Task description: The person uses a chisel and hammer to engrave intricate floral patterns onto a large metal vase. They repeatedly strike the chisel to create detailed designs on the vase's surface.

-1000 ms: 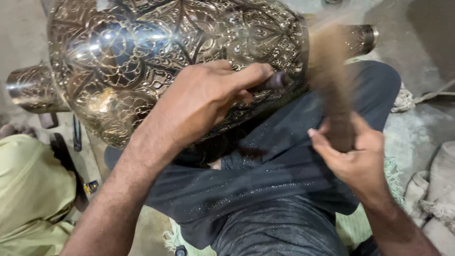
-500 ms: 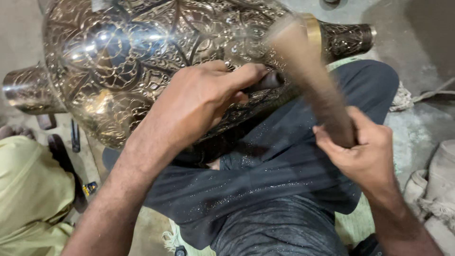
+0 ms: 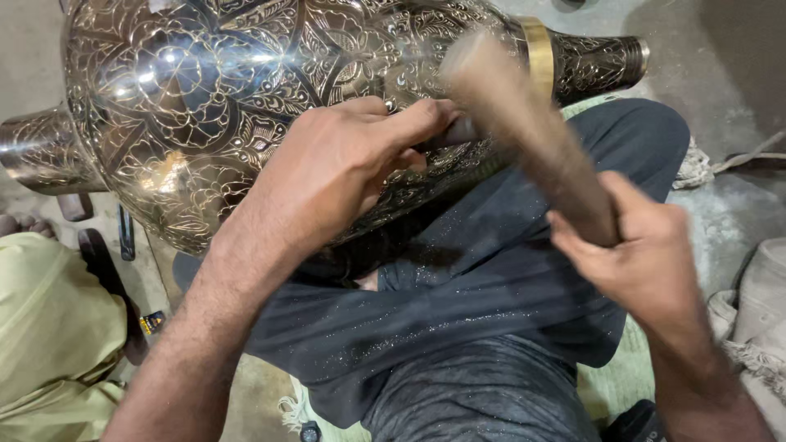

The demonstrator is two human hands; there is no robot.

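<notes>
A large engraved brass vase point(image 3: 205, 106) lies on its side across my lap, its neck pointing right. My left hand point(image 3: 336, 172) rests on the vase's belly and pinches a thin dark metal chisel point(image 3: 454, 133) against the surface. My right hand point(image 3: 647, 262) grips a wooden mallet point(image 3: 528, 135), blurred in motion, its head close to the chisel's end. The chisel's tip is hidden by my fingers.
My legs in dark trousers point(image 3: 491, 327) fill the lower middle. A yellow-green cloth point(image 3: 49, 327) lies at the lower left, with small tools point(image 3: 123, 233) on the floor beside it. Pale sacking and rope point(image 3: 753, 319) sit at the right edge on the grey floor.
The mallet has swung from upright at the right down and leftward toward the chisel. My left hand has stayed on the vase with the chisel.
</notes>
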